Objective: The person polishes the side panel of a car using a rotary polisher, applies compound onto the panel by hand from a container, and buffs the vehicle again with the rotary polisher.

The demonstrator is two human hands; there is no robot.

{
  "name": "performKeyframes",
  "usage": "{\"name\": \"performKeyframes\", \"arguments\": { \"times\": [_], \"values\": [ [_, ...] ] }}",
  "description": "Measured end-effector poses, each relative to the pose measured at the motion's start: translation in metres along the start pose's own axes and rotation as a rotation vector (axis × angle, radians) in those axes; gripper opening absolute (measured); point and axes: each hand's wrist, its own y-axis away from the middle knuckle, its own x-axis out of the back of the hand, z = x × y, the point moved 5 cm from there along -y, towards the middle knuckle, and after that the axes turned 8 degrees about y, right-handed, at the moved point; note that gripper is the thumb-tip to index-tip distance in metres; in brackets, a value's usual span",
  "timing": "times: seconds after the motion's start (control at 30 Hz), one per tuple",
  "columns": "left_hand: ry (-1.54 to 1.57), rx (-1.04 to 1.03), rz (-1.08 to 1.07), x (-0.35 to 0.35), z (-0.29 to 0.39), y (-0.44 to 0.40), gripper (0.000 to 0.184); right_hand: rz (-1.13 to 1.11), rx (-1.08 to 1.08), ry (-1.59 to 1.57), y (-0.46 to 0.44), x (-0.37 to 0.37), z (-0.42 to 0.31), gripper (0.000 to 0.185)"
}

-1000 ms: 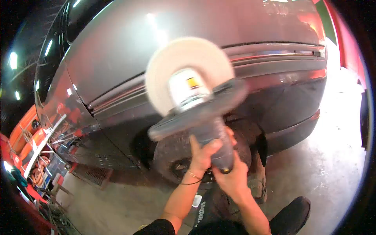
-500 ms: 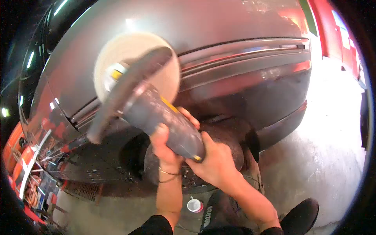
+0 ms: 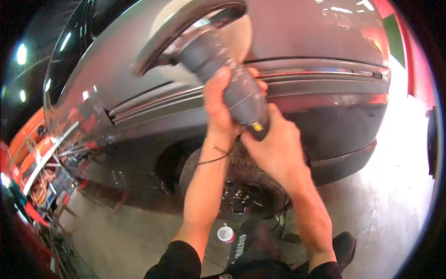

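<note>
Polisher [image 3: 237, 83] slants up from the grip toward 11 o'clock, with both hands clenched round its body. The left hand [image 3: 219, 104] grasps the middle, thumb on the near side and fingertips [image 3: 261, 84] showing at 2 o'clock from that hand. The right hand [image 3: 278, 144] grasps the rear end, at 5 o'clock from the left. Beyond the hands, at 11 o'clock, the round pad [image 3: 239, 37] lies over the car [image 3: 316, 37], behind a curved handle [image 3: 169, 33]; whether it touches is unclear. The wheel [image 3: 239, 195] and, lower, a cup [image 3: 226, 234] sit near 6 o'clock.
</note>
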Motion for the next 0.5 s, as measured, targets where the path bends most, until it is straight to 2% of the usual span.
{"name": "performKeyframes", "arguments": {
  "times": [0.23,0.33,0.5],
  "values": [
    [-0.038,0.002,-0.032,-0.067,-0.083,-0.007,0.047,0.061,-0.092,-0.108,0.008,0.065,0.076,0.051],
    [-0.115,-0.006,-0.058,-0.087,-0.107,-0.005,0.047,0.093,-0.121,-0.114,0.016,0.080,0.103,0.049],
    [-0.029,-0.003,-0.091,-0.111,-0.131,-0.005,0.043,0.136,-0.137,-0.166,0.022,0.094,0.129,0.049]
  ]
}}
